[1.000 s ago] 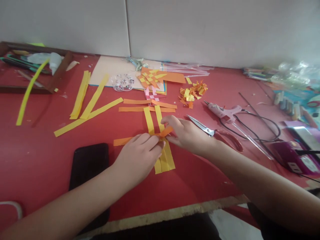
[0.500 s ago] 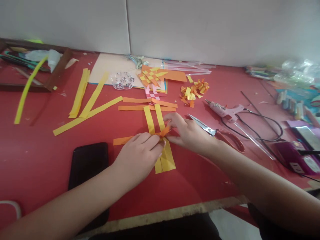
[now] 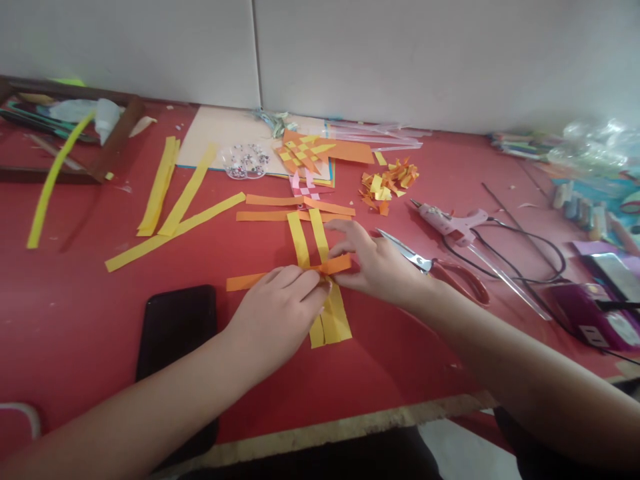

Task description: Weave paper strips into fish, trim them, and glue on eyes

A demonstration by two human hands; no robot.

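Observation:
My left hand (image 3: 285, 303) is closed at the crossing of the paper strips, its fingertips pinching an orange paper strip (image 3: 243, 282) where it meets yellow paper strips (image 3: 337, 313). The orange strip runs crosswise, coming out on both sides of that hand. My right hand (image 3: 367, 260) is open, thumb and fingers apart around the strip's right end. Two yellow ends point away from me toward more orange strips (image 3: 260, 216) lying behind. How the strips pass over or under one another is partly hidden by my left fingers.
A black phone (image 3: 177, 330) lies left of my left hand. Scissors (image 3: 450, 277) and a pink glue gun (image 3: 450, 223) with its cable are on the right. Yellow strips (image 3: 160, 187), a woven paper piece (image 3: 303, 152) and paper scraps (image 3: 387, 183) lie farther back on the red table.
The orange strip's right end has dropped from raised and bent to flatter, pointing right. My right fingers have opened away from it. My left hand has stayed in place.

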